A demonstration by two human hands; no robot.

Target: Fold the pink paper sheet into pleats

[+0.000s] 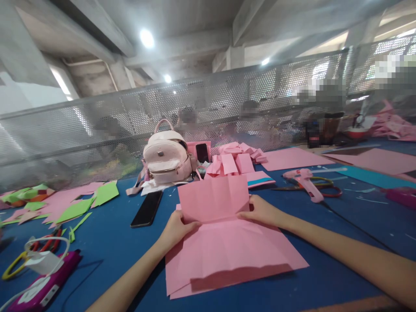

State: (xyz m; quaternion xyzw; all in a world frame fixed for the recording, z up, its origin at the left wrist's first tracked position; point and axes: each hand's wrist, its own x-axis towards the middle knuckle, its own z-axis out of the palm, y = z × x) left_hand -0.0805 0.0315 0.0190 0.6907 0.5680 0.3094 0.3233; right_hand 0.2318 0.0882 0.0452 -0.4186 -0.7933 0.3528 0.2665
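Observation:
A pink sheet of paper [224, 249] with several upright creases lies in front of me, its far part standing up as a flap. At the left end of the cross fold, my left hand [177, 229] grips the sheet, thumb on top and fingers behind. My right hand [261, 212] pinches the right end of the same fold, its fingers mostly hidden behind the flap. The near edge lifts in a curve and casts a shadow on pink paper below it. A black phone [147, 209] lies beyond my left hand.
A pale backpack [169, 158] and a pile of folded pink pieces [232, 158] stand behind. On the right lie a pink glue gun [305, 182] and scissors [329, 186]. A purple power strip [48, 284] and green paper scraps [105, 193] are left. A perforated metal screen [208, 104] runs behind the table.

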